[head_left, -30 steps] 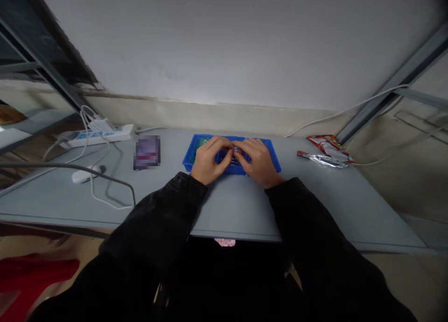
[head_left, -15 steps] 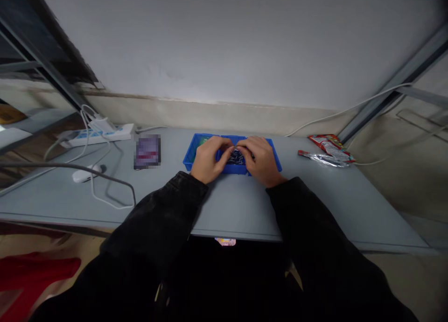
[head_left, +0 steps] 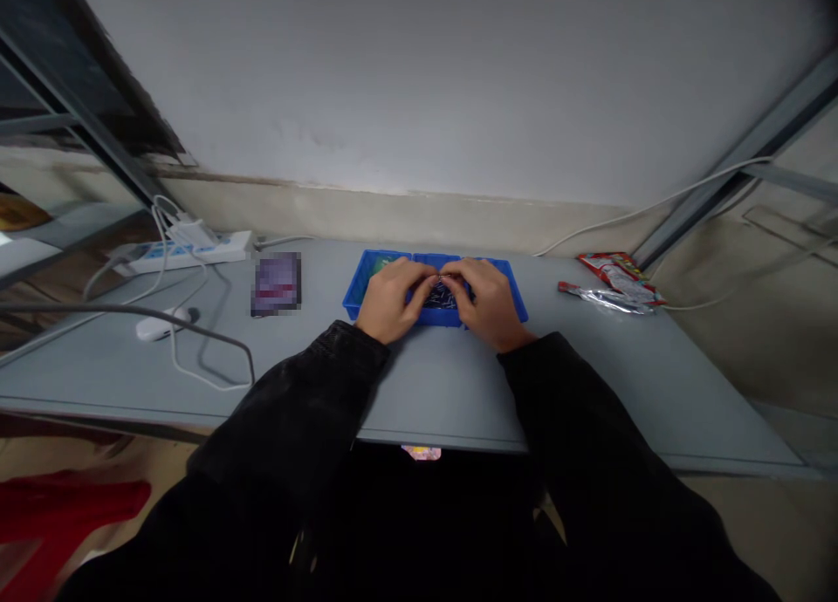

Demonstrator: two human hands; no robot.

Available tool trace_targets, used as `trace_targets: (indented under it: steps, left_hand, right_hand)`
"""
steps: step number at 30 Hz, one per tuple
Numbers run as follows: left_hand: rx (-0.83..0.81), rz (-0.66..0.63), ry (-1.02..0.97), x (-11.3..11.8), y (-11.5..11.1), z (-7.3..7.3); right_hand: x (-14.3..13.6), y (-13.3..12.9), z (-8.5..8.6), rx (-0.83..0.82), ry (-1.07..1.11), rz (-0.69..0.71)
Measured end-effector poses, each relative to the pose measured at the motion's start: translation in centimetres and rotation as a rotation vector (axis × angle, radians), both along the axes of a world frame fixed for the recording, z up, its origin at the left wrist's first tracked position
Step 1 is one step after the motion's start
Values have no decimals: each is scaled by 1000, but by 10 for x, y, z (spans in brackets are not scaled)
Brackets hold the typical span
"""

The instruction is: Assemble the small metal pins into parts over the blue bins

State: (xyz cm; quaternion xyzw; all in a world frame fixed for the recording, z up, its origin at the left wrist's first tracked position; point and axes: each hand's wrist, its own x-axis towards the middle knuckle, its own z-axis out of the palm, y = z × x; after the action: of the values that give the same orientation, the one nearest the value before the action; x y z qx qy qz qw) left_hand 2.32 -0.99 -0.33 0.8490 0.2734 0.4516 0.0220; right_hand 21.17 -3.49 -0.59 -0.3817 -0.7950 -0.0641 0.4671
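Note:
Three blue bins [head_left: 446, 318] stand side by side at the middle of the desk. Small metal screws or pins [head_left: 440, 297] lie in the middle bin, and something green [head_left: 380, 264] shows in the left one. My left hand [head_left: 394, 298] is over the left and middle bins, thumb and index pinched together. Facing it, my right hand [head_left: 485, 302] pinches above the middle and right bins. The fingertips of both hands nearly meet over the metal pieces; what they hold is too small to name.
On the left of the grey desk [head_left: 445, 393] are a white power strip [head_left: 226, 247], a white device [head_left: 162, 324], looping cables and a blurred purple packet [head_left: 276, 283]. Red and silver wrappers [head_left: 619, 279] lie at the right, near a metal post.
My hands stay over the middle bin in almost the same place. Only the pinched fingertips have shifted slightly.

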Motion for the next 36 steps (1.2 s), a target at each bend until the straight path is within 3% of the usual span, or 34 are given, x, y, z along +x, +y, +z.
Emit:
trace_targets:
  steps: [13,21,27,36]
  left_hand:
    - [58,14,-1,0,1,2]
    - [37,69,3,-3,2,4]
    - [58,87,-33,-6,4,4]
    - [58,-25,-13,2,-7,0]
  right_hand:
    - [3,4,0,32,9,-158]
    - [5,4,-1,-12,60,-101]
    - [9,7,1,1,151,-184]
    - [15,9,4,1,187,-336]
